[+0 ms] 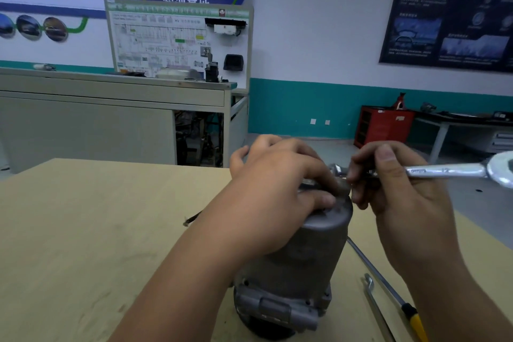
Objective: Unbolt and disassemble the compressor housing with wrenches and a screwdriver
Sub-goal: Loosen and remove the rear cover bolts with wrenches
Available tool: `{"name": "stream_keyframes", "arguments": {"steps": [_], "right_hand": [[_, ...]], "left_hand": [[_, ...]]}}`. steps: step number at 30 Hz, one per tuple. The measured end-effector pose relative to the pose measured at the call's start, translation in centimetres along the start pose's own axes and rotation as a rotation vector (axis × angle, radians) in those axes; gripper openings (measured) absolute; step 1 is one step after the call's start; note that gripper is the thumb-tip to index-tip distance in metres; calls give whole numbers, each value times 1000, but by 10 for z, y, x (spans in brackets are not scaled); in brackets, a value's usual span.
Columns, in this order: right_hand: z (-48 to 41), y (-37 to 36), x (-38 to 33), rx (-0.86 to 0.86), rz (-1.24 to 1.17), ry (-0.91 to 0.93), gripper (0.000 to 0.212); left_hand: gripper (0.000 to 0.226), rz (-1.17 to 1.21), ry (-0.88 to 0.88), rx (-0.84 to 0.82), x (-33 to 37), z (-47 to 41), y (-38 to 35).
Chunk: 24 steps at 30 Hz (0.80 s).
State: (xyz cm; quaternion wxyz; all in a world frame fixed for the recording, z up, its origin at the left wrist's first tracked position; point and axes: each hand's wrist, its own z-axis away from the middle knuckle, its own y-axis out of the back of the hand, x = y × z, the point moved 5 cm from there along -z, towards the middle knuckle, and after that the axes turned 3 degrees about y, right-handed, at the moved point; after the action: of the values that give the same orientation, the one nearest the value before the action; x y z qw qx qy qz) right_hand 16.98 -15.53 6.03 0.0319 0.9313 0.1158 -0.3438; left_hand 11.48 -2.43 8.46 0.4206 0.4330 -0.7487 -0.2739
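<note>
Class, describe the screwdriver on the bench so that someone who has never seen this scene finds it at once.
Start at the light wooden table and find the grey compressor housing standing on it. Just right of it lies the screwdriver. Unlike the bare metal rod beside it, it has a yellow and black handle.

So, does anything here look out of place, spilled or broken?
Nothing looks spilled or broken. The compressor stands upright on the table, the left hand gripping its top, the right hand holding a wrench. The one odd bit is a small dark piece lying loose left of the compressor; it is too blurred to identify.
</note>
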Motion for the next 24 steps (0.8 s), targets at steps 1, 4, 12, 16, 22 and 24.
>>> {"name": "stream_keyframes", "arguments": {"steps": [1,4,12,16,22,24], "right_hand": [[3,0,3,5,0,-1,29],[9,0,9,31,-26,-4,32],[17,4,13,74,-124,-33,31],[7,11,-5,28,-211,13,25],[-14,9,-40,-221,-62,19,34],[-18,8,-46,-167,41,37,30]], "left_hand": [[10,5,-5,17,-1,-1,1],[8,-8,4,47,0,-3,0],[20,-29,27,90,3,-4,-1],[22,21,35,-4,-1,-3,1],[26,8,57,-75,-14,-2,6],[35,29,73,-75,-18,-2,7]]}}
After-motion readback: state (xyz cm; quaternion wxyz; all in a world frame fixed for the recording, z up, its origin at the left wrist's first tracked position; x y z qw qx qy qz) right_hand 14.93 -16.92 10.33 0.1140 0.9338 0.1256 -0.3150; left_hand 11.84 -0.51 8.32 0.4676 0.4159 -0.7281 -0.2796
